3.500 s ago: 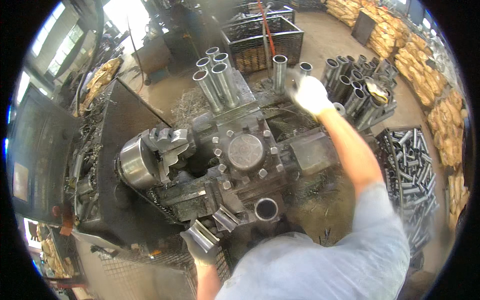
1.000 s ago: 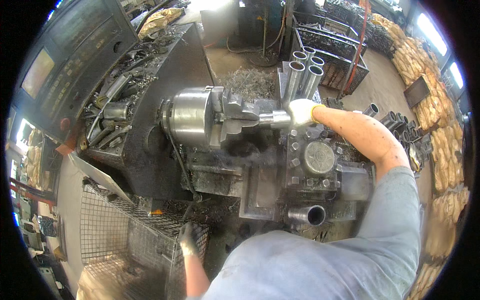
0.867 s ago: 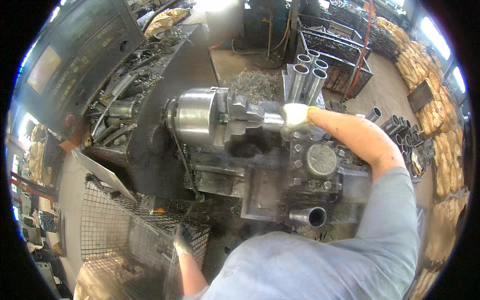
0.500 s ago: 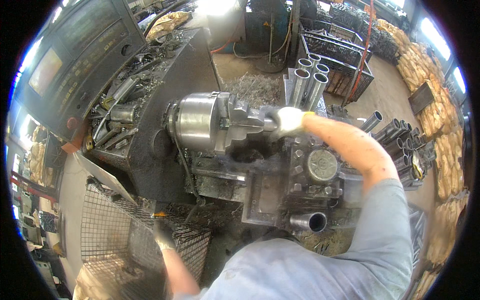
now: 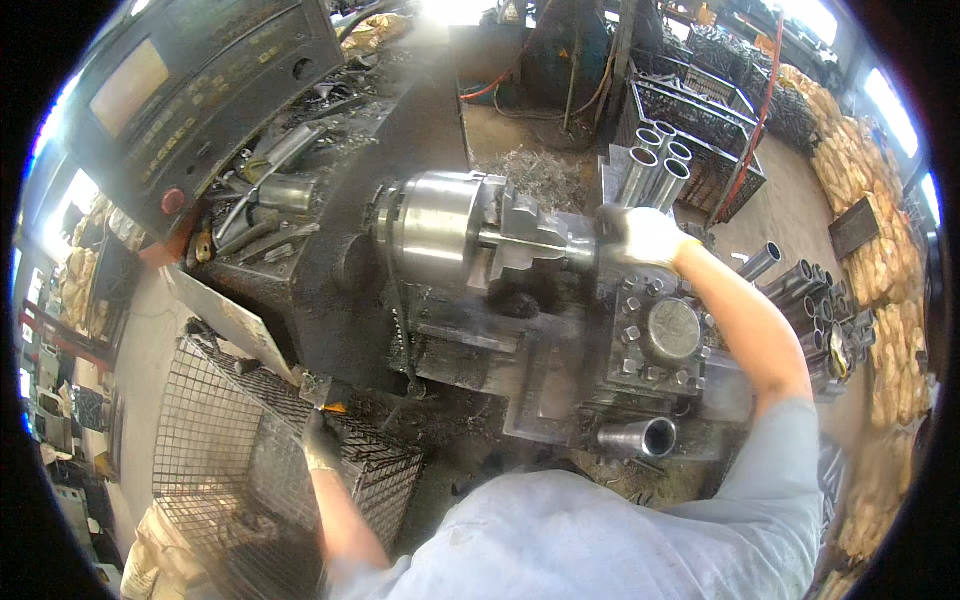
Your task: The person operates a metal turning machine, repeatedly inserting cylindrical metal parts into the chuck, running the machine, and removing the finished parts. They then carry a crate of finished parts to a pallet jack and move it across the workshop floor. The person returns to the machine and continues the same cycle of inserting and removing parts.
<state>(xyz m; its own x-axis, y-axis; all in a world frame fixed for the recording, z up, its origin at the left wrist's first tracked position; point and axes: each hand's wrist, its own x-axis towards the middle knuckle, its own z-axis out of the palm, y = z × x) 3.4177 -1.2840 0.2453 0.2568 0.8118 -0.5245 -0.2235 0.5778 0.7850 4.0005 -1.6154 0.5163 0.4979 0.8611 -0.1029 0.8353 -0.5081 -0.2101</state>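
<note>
My right hand (image 5: 645, 237), in a pale glove, is closed around the outer end of a short metal tube (image 5: 580, 250). The tube's other end reaches the stepped jaws (image 5: 525, 240) of a lathe chuck (image 5: 435, 228). Low on the left, my left hand (image 5: 322, 442), in a glove with dark fingers, is up against a small block with an orange piece (image 5: 334, 408) at the machine's front. Its fingers blend into the dark background. Below my right forearm sits the tool post (image 5: 672, 332) with its round cap and bolts.
A loose tube (image 5: 640, 437) lies at the carriage's near side. Several tubes (image 5: 655, 165) stand behind my right hand, and more tubes (image 5: 810, 290) are stacked at right. A wire basket (image 5: 210, 420) is beside my left arm. The control panel (image 5: 190, 110) stands far left.
My right hand has drawn a little to the right, away from the jaws, and more of the tube shows between them. The whole view has shifted slightly. My left hand stays by the orange piece.
</note>
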